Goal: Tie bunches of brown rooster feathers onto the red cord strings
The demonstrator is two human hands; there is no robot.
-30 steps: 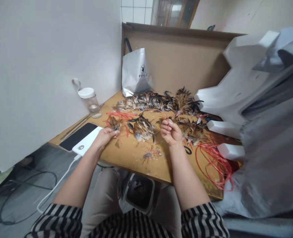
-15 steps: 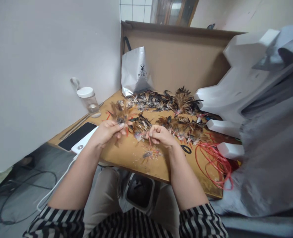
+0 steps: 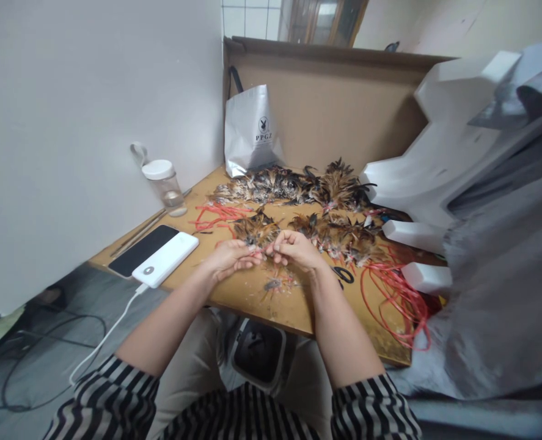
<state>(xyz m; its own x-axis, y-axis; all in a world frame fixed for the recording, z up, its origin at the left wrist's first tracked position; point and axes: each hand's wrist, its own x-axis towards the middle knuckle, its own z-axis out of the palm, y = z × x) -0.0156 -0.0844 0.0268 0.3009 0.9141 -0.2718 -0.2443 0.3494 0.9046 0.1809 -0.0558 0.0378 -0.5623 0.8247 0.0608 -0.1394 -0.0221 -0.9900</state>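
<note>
Both my hands meet over the wooden table (image 3: 252, 293), near its front edge. My left hand (image 3: 230, 256) and my right hand (image 3: 294, 250) pinch the base of one bunch of brown and black feathers (image 3: 256, 231), fingertips almost touching. A thin red string seems to run between my fingers at the bunch's base. More feather bunches (image 3: 293, 186) lie in a row further back, and another group (image 3: 344, 235) sits right of my right hand.
A white power bank (image 3: 166, 259) and a black phone (image 3: 141, 250) lie at the table's left edge, beside a lidded glass jar (image 3: 165, 186). Red strings (image 3: 392, 299) pile at the right. A grey bag (image 3: 251, 131), cardboard wall and white foam blocks (image 3: 429, 278) border the table.
My left hand put down the bunch it held at the left and came in to the middle. Both hands now pinch the same bunch, lower and closer together.
</note>
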